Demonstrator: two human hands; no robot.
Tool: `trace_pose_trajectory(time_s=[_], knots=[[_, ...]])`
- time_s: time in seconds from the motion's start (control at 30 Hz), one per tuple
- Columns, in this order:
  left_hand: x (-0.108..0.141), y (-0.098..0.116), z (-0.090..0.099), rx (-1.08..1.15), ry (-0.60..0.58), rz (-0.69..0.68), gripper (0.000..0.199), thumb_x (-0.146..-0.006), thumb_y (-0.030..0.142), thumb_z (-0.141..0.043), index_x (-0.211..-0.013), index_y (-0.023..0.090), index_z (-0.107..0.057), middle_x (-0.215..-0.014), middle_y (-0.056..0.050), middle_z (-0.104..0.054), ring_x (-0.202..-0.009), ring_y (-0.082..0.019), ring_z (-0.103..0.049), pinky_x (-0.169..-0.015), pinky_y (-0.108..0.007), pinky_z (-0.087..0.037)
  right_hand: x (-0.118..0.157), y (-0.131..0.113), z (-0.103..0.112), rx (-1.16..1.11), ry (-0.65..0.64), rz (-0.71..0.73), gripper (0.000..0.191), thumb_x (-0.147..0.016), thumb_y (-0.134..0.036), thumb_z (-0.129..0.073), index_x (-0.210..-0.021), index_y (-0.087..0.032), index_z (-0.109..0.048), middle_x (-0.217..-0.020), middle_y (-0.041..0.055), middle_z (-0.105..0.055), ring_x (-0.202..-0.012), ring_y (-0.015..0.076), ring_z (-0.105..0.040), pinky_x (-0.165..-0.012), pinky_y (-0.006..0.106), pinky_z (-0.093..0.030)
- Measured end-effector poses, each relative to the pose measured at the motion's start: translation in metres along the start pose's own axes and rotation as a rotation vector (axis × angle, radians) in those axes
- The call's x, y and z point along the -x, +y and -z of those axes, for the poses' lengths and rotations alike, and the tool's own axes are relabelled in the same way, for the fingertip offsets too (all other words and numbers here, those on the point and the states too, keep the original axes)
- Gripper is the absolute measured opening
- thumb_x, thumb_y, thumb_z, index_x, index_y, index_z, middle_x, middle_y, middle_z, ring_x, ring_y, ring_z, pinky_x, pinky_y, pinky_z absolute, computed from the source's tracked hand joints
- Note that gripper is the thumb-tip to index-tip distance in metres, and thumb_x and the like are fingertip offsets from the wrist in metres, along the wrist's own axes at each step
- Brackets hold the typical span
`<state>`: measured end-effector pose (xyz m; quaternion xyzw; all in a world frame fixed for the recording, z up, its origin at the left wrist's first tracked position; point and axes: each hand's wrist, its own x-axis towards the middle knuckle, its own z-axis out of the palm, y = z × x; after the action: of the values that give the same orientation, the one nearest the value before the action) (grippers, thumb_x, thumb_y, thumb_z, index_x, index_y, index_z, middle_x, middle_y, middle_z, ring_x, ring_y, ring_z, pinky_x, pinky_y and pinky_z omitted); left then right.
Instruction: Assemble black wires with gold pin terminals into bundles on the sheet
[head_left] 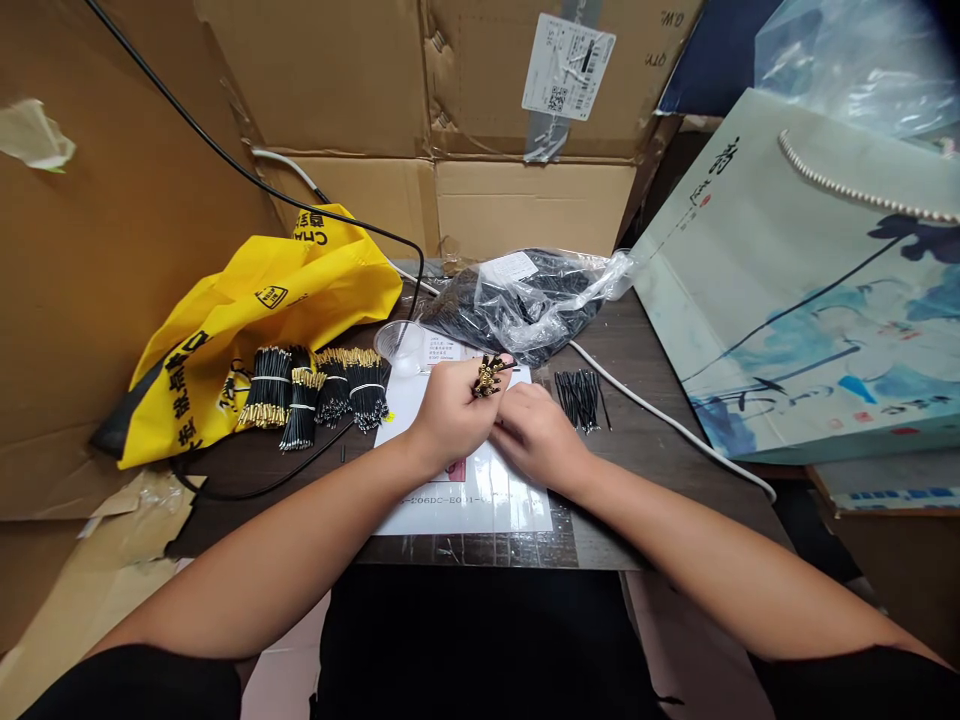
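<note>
My left hand is closed around a small bunch of short black wires, whose gold-coloured metal ends poke out above the fist. Touching it from the right is my right hand, its fingers curled in and mostly hidden; I cannot make out what they hold. Both hands are over a white printed sheet. Tied bundles of black wires with gold and silver ends lie to the left. A loose row of black wires lies just right of my right hand.
Behind the hands rests a clear plastic bag full of black wires, beside a clear round lid-like piece. A yellow bag slumps at left, and a pale paper bag leans at right. A white cable crosses the dark table. Cardboard walls the back.
</note>
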<state>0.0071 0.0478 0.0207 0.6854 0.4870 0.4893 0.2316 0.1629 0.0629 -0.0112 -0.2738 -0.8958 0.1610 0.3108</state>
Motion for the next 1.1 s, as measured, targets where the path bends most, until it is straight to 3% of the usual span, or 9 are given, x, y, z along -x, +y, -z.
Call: trace_pose_trajectory(time_s=[0.1,0.2,0.3,0.5,0.77,1.1], knots=[[-0.001,-0.001,0.004,-0.166,-0.030,-0.041,0.026,-0.087,0.021,-0.051,-0.061,0.016,-0.049,-0.056,0.003,-0.048,-0.055,-0.009,-0.040,-0.057,-0.024,-0.032,-0.001,0.001,0.019,-0.045,0.241,-0.045,0.010,-0.092,-0.020,-0.059,-0.098,-0.020,-0.066,-0.093,0.0050,-0.070,-0.088,0.0190,-0.060,-0.082,0.037,-0.046],[-0.003,0.003,0.005,-0.358,-0.112,0.003,0.015,-0.082,0.017,-0.052,-0.069,0.017,-0.060,-0.060,0.001,-0.057,-0.056,-0.012,-0.047,-0.057,-0.025,-0.032,0.001,0.002,0.036,-0.056,0.545,-0.055,0.018,-0.086,-0.015,-0.066,-0.101,-0.023,-0.067,-0.092,0.0030,-0.071,-0.085,0.0179,-0.063,-0.079,0.036,-0.050],[-0.005,0.008,0.004,-0.526,-0.236,0.067,0.018,-0.079,0.016,-0.051,-0.083,0.018,-0.068,-0.072,-0.003,-0.068,-0.066,-0.017,-0.058,-0.060,-0.027,-0.035,0.004,0.000,0.044,-0.066,0.698,0.035,0.023,-0.082,-0.011,-0.070,-0.099,-0.026,-0.067,-0.087,0.0006,-0.072,-0.080,0.0171,-0.065,-0.075,0.036,-0.052],[-0.007,0.011,0.002,-0.659,-0.339,0.128,0.027,-0.082,0.020,-0.050,-0.098,0.020,-0.072,-0.084,-0.007,-0.073,-0.078,-0.024,-0.066,-0.064,-0.029,-0.040,0.012,-0.006,0.043,0.012,0.581,0.158,0.020,-0.081,-0.022,-0.074,-0.098,-0.029,-0.067,-0.088,0.0018,-0.070,-0.079,0.0186,-0.065,-0.073,0.038,-0.053],[-0.005,0.009,0.001,-0.676,-0.354,0.115,0.026,-0.084,0.022,-0.051,-0.099,0.020,-0.072,-0.083,-0.007,-0.072,-0.076,-0.023,-0.065,-0.066,-0.029,-0.043,0.011,-0.004,0.040,0.081,0.530,0.126,0.011,-0.081,-0.030,-0.074,-0.089,-0.027,-0.066,-0.093,0.0048,-0.065,-0.083,0.0197,-0.062,-0.073,0.039,-0.053],[-0.009,0.001,0.001,-0.705,-0.323,0.098,0.029,-0.082,0.024,-0.054,-0.106,0.021,-0.071,-0.086,-0.007,-0.074,-0.080,-0.025,-0.067,-0.064,-0.029,-0.040,0.009,0.007,0.033,0.079,0.467,0.083,0.011,-0.082,-0.029,-0.073,-0.092,-0.027,-0.067,-0.096,0.0046,-0.063,-0.091,0.0206,-0.060,-0.080,0.041,-0.050]])
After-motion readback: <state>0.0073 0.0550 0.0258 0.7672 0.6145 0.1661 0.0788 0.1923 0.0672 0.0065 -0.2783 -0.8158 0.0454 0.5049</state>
